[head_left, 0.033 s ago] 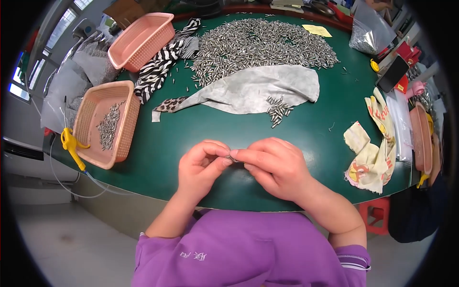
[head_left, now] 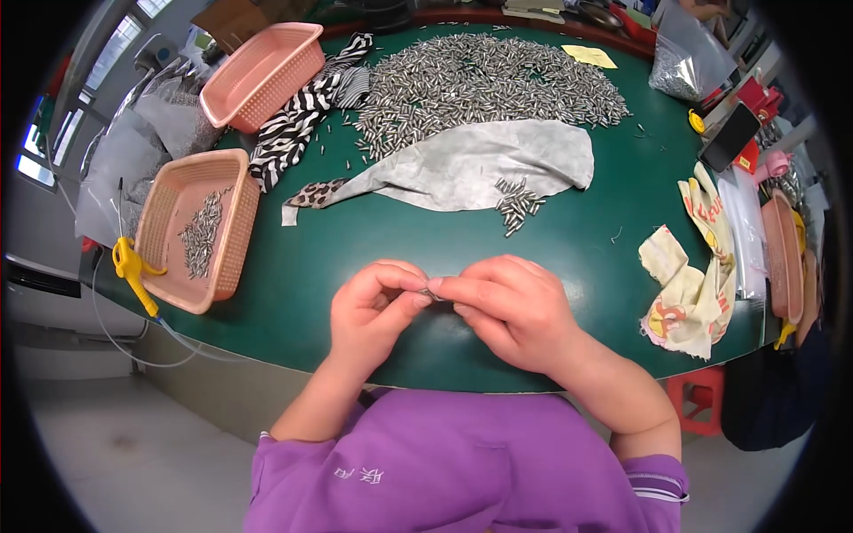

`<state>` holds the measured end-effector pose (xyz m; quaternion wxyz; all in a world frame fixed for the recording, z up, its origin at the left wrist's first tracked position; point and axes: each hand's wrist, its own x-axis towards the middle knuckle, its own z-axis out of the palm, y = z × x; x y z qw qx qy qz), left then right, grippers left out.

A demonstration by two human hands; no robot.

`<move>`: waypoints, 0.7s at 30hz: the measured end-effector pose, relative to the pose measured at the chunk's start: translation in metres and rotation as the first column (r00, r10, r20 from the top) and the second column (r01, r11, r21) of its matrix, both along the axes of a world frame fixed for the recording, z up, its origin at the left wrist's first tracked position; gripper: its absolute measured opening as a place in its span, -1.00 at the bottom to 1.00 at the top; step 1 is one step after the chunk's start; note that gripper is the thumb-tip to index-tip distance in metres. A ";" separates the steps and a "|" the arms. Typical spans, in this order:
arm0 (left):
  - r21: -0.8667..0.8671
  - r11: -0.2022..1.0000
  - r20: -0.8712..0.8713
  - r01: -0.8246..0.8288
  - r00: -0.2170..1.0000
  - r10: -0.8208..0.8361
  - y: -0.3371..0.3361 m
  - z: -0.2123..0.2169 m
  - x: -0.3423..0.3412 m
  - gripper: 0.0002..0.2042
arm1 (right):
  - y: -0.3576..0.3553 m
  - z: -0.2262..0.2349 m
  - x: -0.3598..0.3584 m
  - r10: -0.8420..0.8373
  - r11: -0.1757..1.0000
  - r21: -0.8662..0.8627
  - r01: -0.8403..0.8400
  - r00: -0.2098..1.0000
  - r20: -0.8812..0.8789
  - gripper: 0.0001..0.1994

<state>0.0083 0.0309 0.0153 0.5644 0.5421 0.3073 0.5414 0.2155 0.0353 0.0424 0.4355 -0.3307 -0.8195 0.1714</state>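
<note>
Near the table's front edge, my left hand (head_left: 375,302) and my right hand (head_left: 511,306) meet with fingertips pinched together. Between them is a small silvery metal pin (head_left: 430,294), mostly covered by the fingers; both hands grip it. Beyond my hands a small cluster of metal pins (head_left: 516,206) lies partly on a grey-white cloth (head_left: 462,169). Behind the cloth spreads a large heap of similar metal pins (head_left: 489,84). To the left, a pink plastic basket (head_left: 240,231) holds a small pile of pins (head_left: 203,235).
A yellow air blow gun (head_left: 131,266) with a hose rests against the basket. Another pink basket (head_left: 267,75) stands behind, beside a zebra-striped cloth (head_left: 298,124). A yellow printed cloth (head_left: 689,293), a phone (head_left: 730,138) and a bag of metal parts (head_left: 682,67) lie along the right side of the green table (head_left: 355,231).
</note>
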 end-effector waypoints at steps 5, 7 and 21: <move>0.079 0.997 -0.091 -0.024 0.995 0.031 0.000 0.002 -0.002 -0.90 | 0.000 -0.001 0.001 -0.010 1.000 0.015 0.009 0.999 0.032 -0.65; 0.079 0.997 -0.107 -0.001 0.994 0.009 0.000 0.002 -0.003 -0.91 | -0.001 0.001 0.000 -0.037 0.998 0.056 0.033 0.997 0.072 -0.64; 0.015 0.998 0.102 0.061 0.993 -0.062 0.002 0.000 -0.001 -0.91 | -0.002 0.003 -0.002 -0.017 1.000 0.015 0.017 0.999 -0.048 -0.63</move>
